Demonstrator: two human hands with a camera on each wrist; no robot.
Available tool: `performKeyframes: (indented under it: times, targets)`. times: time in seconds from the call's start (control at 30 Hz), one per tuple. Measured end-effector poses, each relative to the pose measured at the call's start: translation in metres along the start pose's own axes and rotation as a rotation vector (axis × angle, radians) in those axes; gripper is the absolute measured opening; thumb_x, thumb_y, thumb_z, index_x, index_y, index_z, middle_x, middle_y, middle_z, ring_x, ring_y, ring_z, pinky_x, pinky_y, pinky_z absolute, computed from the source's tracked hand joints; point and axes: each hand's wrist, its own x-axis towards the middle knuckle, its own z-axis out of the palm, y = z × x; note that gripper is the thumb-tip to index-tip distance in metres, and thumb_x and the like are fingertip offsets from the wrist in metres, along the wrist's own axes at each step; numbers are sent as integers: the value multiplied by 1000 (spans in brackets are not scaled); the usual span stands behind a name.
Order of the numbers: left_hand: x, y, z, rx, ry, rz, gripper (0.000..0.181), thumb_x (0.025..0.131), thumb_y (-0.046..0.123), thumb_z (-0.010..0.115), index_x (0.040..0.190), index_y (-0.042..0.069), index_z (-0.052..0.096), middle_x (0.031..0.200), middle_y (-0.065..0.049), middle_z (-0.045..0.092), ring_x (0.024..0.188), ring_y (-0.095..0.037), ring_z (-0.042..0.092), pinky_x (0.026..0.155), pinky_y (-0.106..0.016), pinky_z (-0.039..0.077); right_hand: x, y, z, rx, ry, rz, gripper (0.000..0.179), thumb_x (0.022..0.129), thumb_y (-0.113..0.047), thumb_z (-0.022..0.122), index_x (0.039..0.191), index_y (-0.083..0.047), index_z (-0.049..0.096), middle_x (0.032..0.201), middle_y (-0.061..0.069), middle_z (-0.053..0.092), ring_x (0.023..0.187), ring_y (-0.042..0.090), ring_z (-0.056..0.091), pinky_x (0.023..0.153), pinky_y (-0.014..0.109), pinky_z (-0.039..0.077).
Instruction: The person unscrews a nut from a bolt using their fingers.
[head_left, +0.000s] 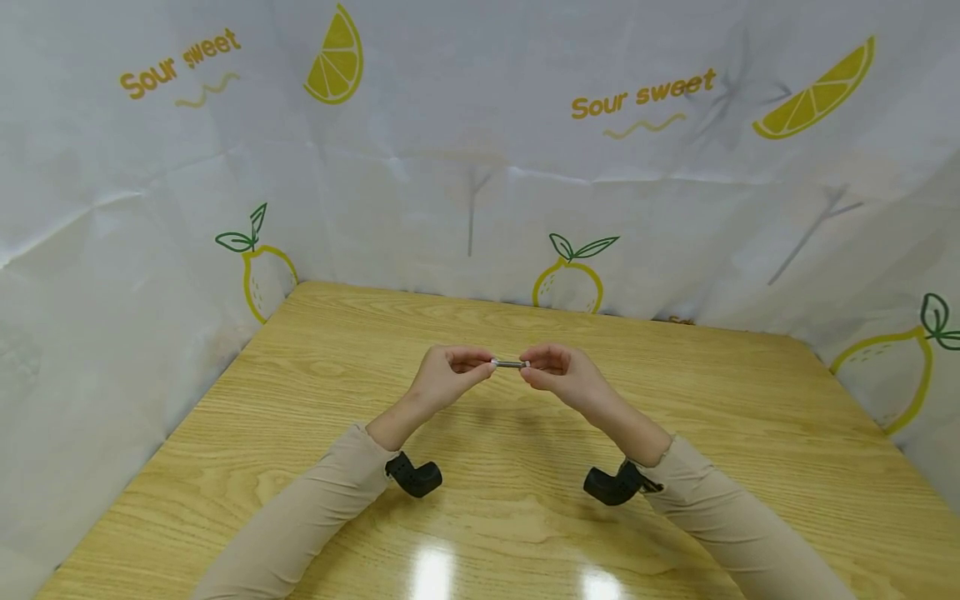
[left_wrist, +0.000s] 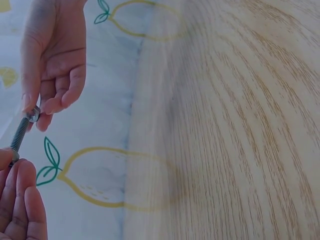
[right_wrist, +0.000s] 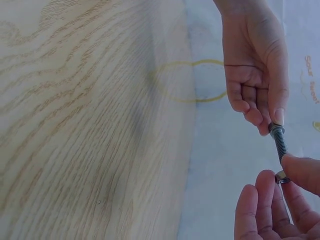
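A metal bolt (head_left: 511,364) with a threaded shank spans the gap between both hands, lying nearly level above the table in the head view. My left hand (head_left: 448,379) pinches its left end between thumb and fingertips. At the other end, my right hand (head_left: 566,379) pinches a shiny metal piece (right_wrist: 281,176) between thumb and fingers; I cannot tell whether it is a nut or the bolt's head. Bare thread (left_wrist: 19,136) shows between the two grips in the left wrist view. Fingertips partly cover both ends.
Beneath the hands lies a light wood-grain table (head_left: 300,433). A white cloth with lemon prints (head_left: 420,217) hangs behind it and along the sides. Black curved mounts (head_left: 420,477) are worn at both wrists, below the beige sleeves (head_left: 322,508).
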Motion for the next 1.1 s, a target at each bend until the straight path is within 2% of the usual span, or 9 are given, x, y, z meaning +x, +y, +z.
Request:
performKeyframes:
  times: [0.13,0.23,0.47,0.57,0.87,1.1]
  targets:
    - [0,0,0,-3,4,-3,25,89,15,64,110,2,68,103,-18,70,97,-37,65,80,-35,55,0,1,-1,-2,0,1,38,93,-16,59,122,7,53,112,20,61,90,6,63,93,44,50]
    - [0,-1,0,-7,7,-3,25,89,14,64,110,1,68,103,-18,70,97,-37,65,81,-37,55,-1,3,-1,-3,-1,2,38,93,-16,59,123,7,52,114,20,61,91,7,63,94,45,49]
    - [-1,-3,-2,-8,7,5,24,88,13,65,109,1,68,103,-19,70,97,-39,64,79,-34,55,-2,7,-2,-6,15,16,34,92,-16,60,120,2,55,113,18,62,105,33,61,93,45,49]
    - [-1,-4,-3,-1,3,1,25,88,14,65,109,1,68,103,-19,70,97,-39,64,79,-34,55,-3,9,-2,-9,13,21,35,91,-17,61,120,3,55,113,19,62,107,37,59,93,44,50]
    - [-1,-11,-6,36,19,-42,26,87,16,66,110,4,69,103,-15,70,94,-31,66,75,-27,54,-6,19,-4,-27,14,35,38,91,-17,62,120,4,54,115,21,61,108,37,58,93,45,49]
    - [-1,-17,-7,28,24,-75,25,86,13,67,109,3,69,103,-15,70,93,-29,66,78,-30,54,-9,26,-7,-40,2,41,40,91,-18,62,121,6,53,115,18,62,99,18,62,91,44,50]
